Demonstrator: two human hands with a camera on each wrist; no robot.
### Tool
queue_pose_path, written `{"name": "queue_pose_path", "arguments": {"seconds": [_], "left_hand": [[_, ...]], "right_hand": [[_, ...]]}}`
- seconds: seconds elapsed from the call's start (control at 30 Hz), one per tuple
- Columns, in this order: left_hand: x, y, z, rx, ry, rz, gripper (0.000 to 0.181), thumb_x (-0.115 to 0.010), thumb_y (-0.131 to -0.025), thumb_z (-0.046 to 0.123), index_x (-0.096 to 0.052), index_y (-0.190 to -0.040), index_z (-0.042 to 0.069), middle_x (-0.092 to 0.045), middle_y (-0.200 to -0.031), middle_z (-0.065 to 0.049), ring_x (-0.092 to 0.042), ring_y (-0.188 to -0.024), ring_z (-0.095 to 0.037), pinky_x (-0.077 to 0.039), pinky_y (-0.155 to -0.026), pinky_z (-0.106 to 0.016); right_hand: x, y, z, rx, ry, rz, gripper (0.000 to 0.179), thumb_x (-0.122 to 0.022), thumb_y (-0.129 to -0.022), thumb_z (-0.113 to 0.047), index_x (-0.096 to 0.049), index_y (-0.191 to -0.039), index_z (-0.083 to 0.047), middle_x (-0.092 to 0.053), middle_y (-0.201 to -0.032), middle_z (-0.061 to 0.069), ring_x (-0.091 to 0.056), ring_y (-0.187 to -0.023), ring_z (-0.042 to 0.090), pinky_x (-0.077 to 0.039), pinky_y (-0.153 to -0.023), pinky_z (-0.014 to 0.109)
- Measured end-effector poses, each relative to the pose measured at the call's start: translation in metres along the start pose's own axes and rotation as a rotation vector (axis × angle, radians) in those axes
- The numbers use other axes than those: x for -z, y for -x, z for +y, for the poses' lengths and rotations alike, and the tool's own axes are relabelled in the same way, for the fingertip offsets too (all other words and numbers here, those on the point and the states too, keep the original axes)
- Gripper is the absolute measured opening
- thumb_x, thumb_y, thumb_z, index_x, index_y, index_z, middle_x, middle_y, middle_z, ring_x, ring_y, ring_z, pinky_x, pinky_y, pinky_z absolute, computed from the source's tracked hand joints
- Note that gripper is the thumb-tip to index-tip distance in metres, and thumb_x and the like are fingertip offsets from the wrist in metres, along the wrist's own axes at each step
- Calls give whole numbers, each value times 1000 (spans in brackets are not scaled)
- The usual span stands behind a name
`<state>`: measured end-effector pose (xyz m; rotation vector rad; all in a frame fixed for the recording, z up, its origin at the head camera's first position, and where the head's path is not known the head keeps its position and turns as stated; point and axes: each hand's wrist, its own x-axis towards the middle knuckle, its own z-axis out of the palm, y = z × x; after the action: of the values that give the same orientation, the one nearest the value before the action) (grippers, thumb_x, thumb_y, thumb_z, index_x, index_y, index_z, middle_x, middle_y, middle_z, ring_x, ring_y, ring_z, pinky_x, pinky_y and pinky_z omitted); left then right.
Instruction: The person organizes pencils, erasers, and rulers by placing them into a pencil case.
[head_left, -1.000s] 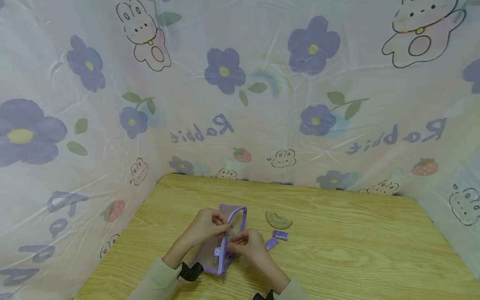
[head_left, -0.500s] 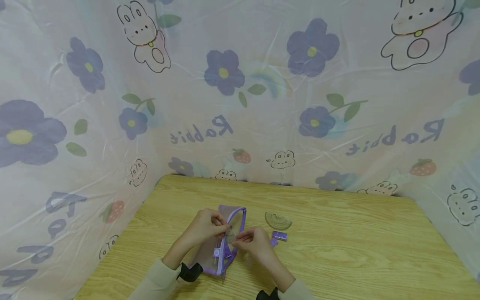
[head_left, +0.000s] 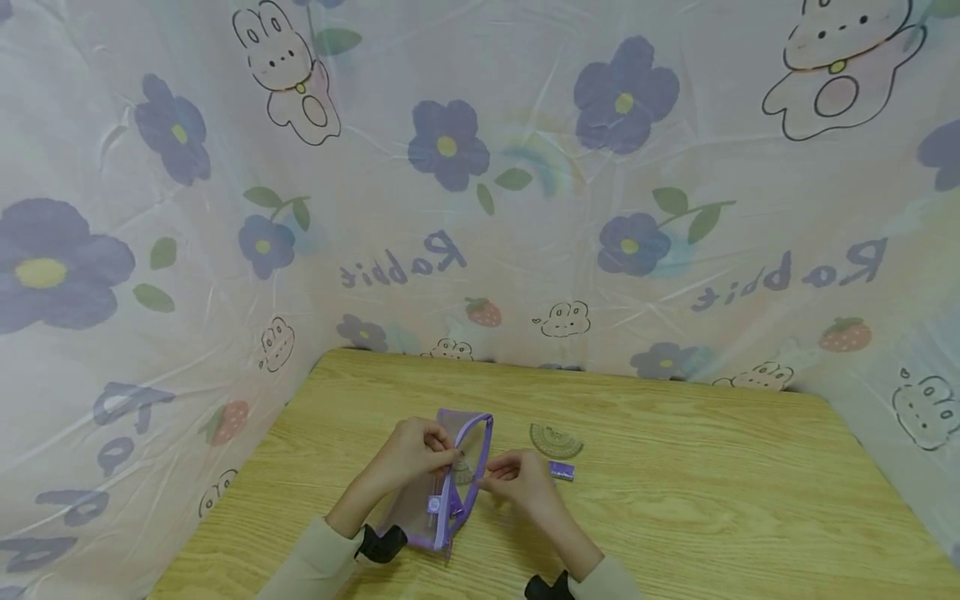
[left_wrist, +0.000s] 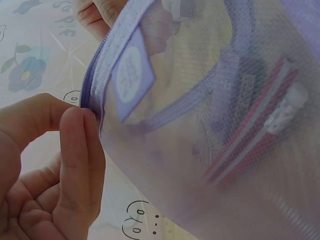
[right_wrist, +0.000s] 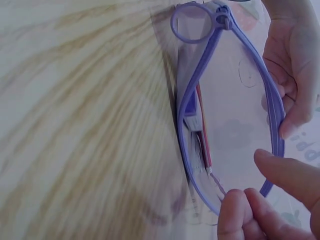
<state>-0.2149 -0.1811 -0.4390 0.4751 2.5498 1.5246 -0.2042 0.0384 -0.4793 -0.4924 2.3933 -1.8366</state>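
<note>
A see-through mesh pencil case [head_left: 411, 508] with purple zip edges stands gaping on the table. My left hand [head_left: 411, 450] pinches one zip edge of it between thumb and fingers; the left wrist view shows this pinch beside a purple tag [left_wrist: 132, 80]. At the opposite edge is my right hand [head_left: 528, 483], its thumb and fingers apart, with nothing seen between them in the right wrist view. Through the mesh show red-striped pencils [left_wrist: 245, 130], one with a whitish end. A small purple-wrapped block [head_left: 561, 471] lies just beyond my right hand.
A clear protractor [head_left: 557, 442] lies on the wooden table [head_left: 712, 500], right of the pencil case. A cloth printed with rabbits and flowers [head_left: 540, 200] hangs around the table's back and sides. A purple ring [right_wrist: 192, 22] hangs from the zip pull.
My right hand has drawn back from the case's opening to the right, now covering a second small purple item that showed earlier. My left hand keeps its pinch on the zip edge.
</note>
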Motion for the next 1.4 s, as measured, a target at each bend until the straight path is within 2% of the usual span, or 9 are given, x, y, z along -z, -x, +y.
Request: {"name": "queue_pose_path", "arguments": {"seconds": [0.43,0.8,1.17,1.4], "left_hand": [[-2,0,-3,-25,11,-3,8,-70,-90,0,-69,-84,-5,-67,-70,-6,-68,-63,-35,-59,-56,-45],[-1,-2,-2,-14,-10,-11,9,-71,-89,1,-69,-84,-6,-66,-69,-4,-68,-64,-37,-60,-58,-45],[0,2,-4,-11,-38,-8,9,-68,-90,2,-69,-85,-5,-67,-70,-1,-68,-61,-21,-59,-60,-49],[0,0,-4,-21,-32,-2,8,-69,-90,1,-69,-84,-5,-67,-69,-1,-68,-61,-25,-60,-59,-47]], "right_hand": [[20,6,1,-81,78,29,29,-85,-77,-3,-69,-96,12,-65,-80,7,-62,-71,16,-55,-64,24],[30,15,4,-82,150,117,30,-88,-73,-4,-69,-94,8,-64,-79,6,-62,-71,16,-55,-63,22],[37,22,10,-59,179,168,30,-88,-70,0,-68,-90,8,-65,-77,8,-61,-69,16,-54,-61,21],[44,25,13,-47,214,193,30,-89,-68,1,-67,-88,7,-65,-75,7,-62,-67,15,-55,-60,21]]}}
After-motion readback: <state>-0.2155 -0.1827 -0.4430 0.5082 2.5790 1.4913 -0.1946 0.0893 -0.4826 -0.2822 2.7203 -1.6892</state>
